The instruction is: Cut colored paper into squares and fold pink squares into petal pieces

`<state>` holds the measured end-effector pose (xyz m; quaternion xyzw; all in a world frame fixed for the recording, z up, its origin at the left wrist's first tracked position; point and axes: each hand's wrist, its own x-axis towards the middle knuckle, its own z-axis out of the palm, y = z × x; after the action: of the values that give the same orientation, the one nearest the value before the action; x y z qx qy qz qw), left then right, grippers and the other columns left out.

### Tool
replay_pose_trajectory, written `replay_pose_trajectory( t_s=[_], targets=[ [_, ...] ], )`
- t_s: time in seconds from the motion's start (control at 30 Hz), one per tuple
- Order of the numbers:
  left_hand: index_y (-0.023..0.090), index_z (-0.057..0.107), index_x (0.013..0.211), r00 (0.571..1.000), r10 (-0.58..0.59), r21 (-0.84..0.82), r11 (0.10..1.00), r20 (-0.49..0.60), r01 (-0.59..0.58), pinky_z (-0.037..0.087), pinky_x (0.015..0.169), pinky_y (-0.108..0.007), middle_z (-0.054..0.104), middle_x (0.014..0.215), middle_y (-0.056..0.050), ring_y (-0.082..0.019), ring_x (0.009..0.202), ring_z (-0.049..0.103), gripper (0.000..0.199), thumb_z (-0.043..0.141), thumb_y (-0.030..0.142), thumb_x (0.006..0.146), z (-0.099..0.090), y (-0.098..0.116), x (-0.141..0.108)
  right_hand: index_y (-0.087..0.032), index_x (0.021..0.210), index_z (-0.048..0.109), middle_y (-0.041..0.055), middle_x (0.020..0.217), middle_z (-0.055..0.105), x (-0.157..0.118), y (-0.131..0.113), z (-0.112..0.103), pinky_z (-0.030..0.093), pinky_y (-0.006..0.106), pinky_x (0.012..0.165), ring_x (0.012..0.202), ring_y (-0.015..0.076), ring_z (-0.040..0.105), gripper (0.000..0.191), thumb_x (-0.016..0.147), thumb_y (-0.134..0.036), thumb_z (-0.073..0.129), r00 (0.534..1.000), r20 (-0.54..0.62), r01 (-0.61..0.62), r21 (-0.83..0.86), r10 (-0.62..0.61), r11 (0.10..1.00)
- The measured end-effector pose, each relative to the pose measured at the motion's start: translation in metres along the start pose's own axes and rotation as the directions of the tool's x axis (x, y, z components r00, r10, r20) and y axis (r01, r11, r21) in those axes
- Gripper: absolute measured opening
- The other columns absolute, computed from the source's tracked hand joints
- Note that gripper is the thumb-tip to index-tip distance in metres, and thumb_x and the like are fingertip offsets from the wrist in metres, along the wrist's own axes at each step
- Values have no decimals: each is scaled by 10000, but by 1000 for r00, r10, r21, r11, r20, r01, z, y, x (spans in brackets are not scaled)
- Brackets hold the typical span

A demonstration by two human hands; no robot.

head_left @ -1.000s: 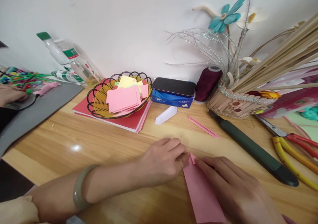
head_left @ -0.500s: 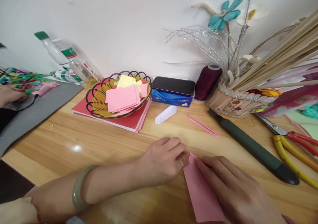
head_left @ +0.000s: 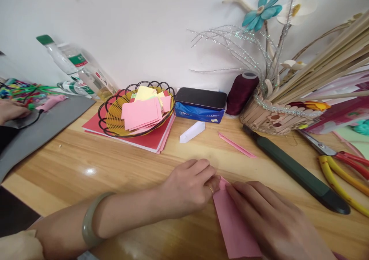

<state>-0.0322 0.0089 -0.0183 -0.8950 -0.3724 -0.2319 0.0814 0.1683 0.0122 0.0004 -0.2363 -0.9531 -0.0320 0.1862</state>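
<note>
A long pink paper strip lies on the wooden table near the front edge, its top end folded over in a small flap. My left hand is closed, with thumb and fingers pinching the top left corner of the strip. My right hand rests along the strip's right side, fingers together and fingertips on the folded end. Beyond my hands lie a folded white paper piece and a narrow folded pink strip.
A wire-rimmed basket holds pink and yellow papers on red sheets. A phone tops a blue tissue pack. A green-handled tool and scissors lie right. Another person's hand is far left.
The view has shifted very slightly. Both hands stay in nearly the same place on the pink paper.
</note>
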Motion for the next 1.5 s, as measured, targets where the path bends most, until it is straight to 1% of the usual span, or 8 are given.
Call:
replay_pose_trajectory(
  t_s=[0.33,0.53,0.67,0.83,1.1,1.27,1.4,1.5],
  targets=[
    [123,592,898,994,95,26,995,-46,-94,416,606,-270,584,719,-6,-136,711,513,99,497,147,885,-3,4,-3,-61,924,630,120,848,652,2,-1,-2,492,362,652,777,222,581,331,820,-42,316,1000,-21,19,-93,-21,996],
    [57,574,1012,986,148,5,989,77,-148,448,683,-275,591,833,-55,-144,794,529,188,444,140,905,-9,6,-2,-131,843,612,87,776,611,5,3,-4,487,326,573,700,191,554,301,874,-132,313,993,20,-117,118,116,986],
    [62,593,928,965,222,-4,975,136,-224,448,693,-295,575,889,-72,-159,811,530,168,437,114,895,-17,4,0,-134,891,603,85,797,601,6,6,-1,493,324,594,713,183,553,322,900,-150,281,993,42,-115,160,110,980],
    [96,595,884,960,206,-30,978,190,-204,431,678,-304,552,855,-53,-165,791,502,159,437,111,892,-16,5,-2,-111,983,579,89,809,576,7,5,2,496,330,616,722,186,533,321,903,-139,269,990,99,-111,119,99,987],
    [92,595,884,967,175,-22,984,184,-174,421,652,-306,560,855,-50,-163,756,466,162,433,102,888,-17,7,-1,-145,879,563,67,812,537,9,8,4,478,330,610,723,184,508,207,857,-85,366,964,199,-210,172,175,962],
    [72,563,1028,970,136,10,990,203,-141,443,646,-309,560,824,-35,-168,749,490,183,460,136,890,-15,8,-3,-148,1099,504,70,926,534,1,13,3,479,308,672,818,167,520,259,882,-116,368,969,160,-225,253,189,941],
    [87,570,1041,977,109,3,994,186,-112,461,785,-313,594,942,-56,-178,888,530,197,441,155,908,-12,7,-3,-163,990,556,61,909,550,-3,13,0,480,329,693,816,174,523,183,867,-132,424,974,176,-185,235,145,954],
    [54,564,1096,968,183,25,981,172,-190,406,937,-358,594,1105,-100,-228,1087,491,251,414,135,912,-14,5,-4,-166,962,565,59,902,567,-3,13,-2,490,346,702,804,179,530,165,851,-133,448,977,184,-143,202,106,969]
  ],
)
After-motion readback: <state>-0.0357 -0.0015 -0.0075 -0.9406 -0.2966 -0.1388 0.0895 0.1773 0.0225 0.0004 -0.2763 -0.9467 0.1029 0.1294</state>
